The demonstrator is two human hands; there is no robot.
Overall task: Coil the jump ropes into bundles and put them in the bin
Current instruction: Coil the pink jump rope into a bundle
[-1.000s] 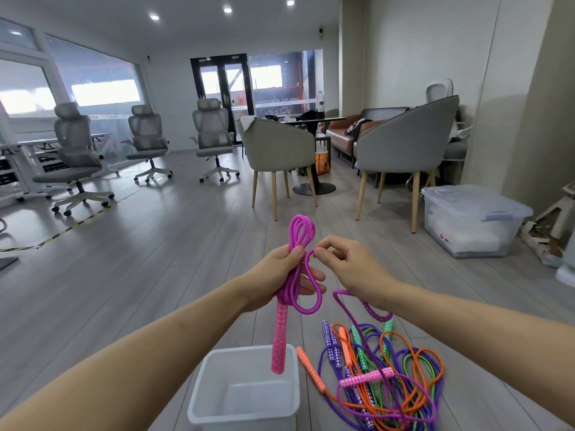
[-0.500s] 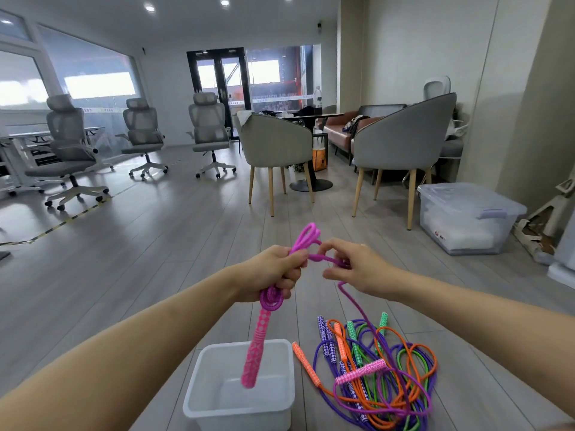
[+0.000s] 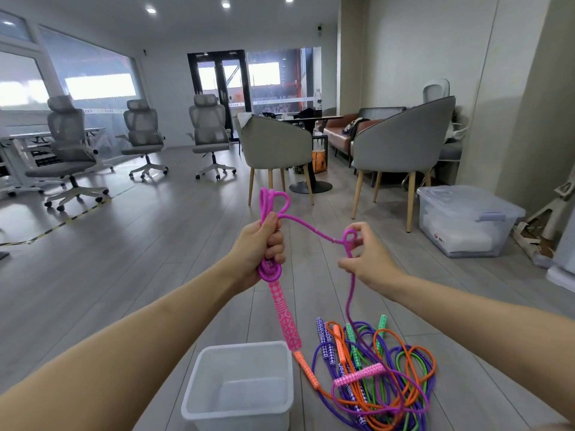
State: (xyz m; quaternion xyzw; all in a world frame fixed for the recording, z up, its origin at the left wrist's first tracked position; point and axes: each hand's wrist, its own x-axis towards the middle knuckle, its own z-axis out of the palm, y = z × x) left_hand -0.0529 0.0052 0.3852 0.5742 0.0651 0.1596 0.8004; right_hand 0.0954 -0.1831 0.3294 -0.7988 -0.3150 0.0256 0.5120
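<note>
My left hand [image 3: 259, 244] grips a bunch of loops of the magenta jump rope [image 3: 306, 228], with loops sticking out above and below the fist. One pink patterned handle [image 3: 284, 317] hangs down from it over the white bin [image 3: 199, 390]. My right hand [image 3: 365, 256] holds the same rope a forearm's length to the right, the cord looped over its fingers. From there the rope drops to the floor pile [image 3: 376, 377] of purple, orange and green ropes, where the second pink handle [image 3: 357, 374] lies.
The white bin stands on the grey plank floor directly below my hands, the rope pile at its right. Two grey armchairs [image 3: 401, 150] and a lidded clear storage box [image 3: 463, 222] stand further back on the right. Office chairs [image 3: 68, 150] line the left.
My hands have moved apart: the right hand drew the rope out to the right, stretching a length between the hands. The left hand's bundle rose and the hanging handle swung right.
</note>
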